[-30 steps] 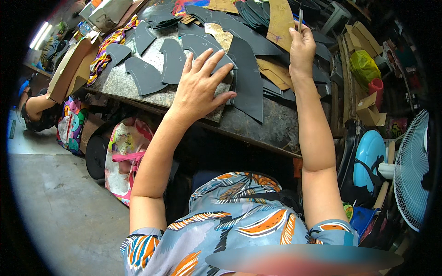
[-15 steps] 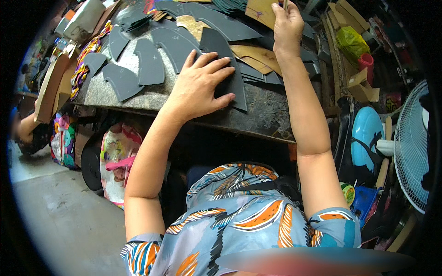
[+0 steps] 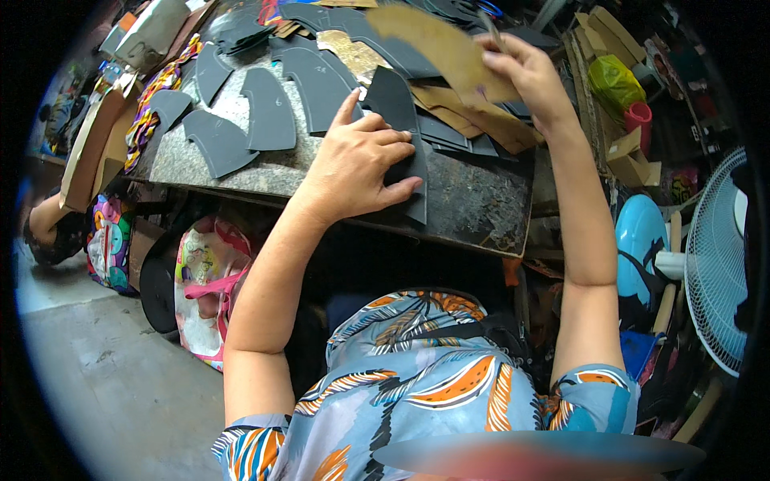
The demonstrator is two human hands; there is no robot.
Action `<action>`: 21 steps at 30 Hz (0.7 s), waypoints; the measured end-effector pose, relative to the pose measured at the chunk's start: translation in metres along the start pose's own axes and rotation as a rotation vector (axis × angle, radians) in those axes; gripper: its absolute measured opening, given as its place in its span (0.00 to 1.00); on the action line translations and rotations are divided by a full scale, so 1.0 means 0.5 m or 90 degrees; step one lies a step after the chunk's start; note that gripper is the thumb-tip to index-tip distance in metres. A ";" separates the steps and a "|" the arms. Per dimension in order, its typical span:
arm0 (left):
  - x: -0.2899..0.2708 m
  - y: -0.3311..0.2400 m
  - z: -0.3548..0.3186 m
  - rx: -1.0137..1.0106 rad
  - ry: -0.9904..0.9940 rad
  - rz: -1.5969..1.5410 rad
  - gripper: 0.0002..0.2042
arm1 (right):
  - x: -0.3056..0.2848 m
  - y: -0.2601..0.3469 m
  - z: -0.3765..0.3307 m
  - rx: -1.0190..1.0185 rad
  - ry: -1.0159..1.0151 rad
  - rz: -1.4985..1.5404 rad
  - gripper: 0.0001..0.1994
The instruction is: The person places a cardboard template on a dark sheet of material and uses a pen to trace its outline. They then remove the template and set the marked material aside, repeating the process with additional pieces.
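My left hand (image 3: 359,167) lies spread, fingers out, on a dark grey sheet piece (image 3: 391,96) near the front edge of the table. The index finger points toward a small white spot by the sheet's upper tip. My right hand (image 3: 525,78) is closed on a curved tan card template (image 3: 441,52), held up above the table. A thin pen-like tool (image 3: 491,30) sticks up from the same hand; its exact kind is hard to make out. Several cut grey pieces with curved edges, such as one grey piece (image 3: 268,108), are spread over the table to the left.
More tan card pieces (image 3: 473,116) lie on grey sheets right of my left hand. The worktable (image 3: 489,200) has a worn stone-like top. Behind are stacked grey pieces (image 3: 241,36). A fan (image 3: 718,264) and a blue round thing (image 3: 639,240) stand at right, a colourful bag (image 3: 210,280) below left.
My right hand has moved right and a little nearer, swinging the tan template into fuller view above the table. The left hand stays on the grey sheet, its index finger now stretched apart.
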State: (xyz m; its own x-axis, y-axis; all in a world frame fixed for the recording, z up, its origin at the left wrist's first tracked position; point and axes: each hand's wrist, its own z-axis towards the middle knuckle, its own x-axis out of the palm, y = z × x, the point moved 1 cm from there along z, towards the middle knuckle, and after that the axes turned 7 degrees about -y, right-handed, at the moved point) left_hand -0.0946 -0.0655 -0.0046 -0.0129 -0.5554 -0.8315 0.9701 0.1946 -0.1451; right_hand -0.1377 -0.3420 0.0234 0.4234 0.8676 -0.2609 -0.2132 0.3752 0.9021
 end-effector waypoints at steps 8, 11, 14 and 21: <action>-0.024 -0.007 -0.010 -0.005 -0.126 -0.008 0.15 | 0.013 0.005 -0.064 0.136 0.283 -0.118 0.13; -0.014 -0.006 -0.004 -0.034 -0.121 0.007 0.18 | 0.019 0.016 -0.059 0.112 0.281 -0.209 0.11; -0.003 -0.001 0.001 -0.058 -0.110 0.006 0.21 | 0.030 0.034 -0.047 -0.028 0.153 -0.448 0.18; 0.007 0.007 -0.006 -0.053 -0.068 0.008 0.21 | 0.034 0.038 -0.061 0.035 0.136 -0.679 0.27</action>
State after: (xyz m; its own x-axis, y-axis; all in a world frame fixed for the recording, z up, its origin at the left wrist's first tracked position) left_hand -0.0922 -0.0645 -0.0095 0.0286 -0.6343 -0.7726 0.9462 0.2663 -0.1836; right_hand -0.1611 -0.3101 0.0256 0.2035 0.1452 -0.9683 0.2150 0.9582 0.1889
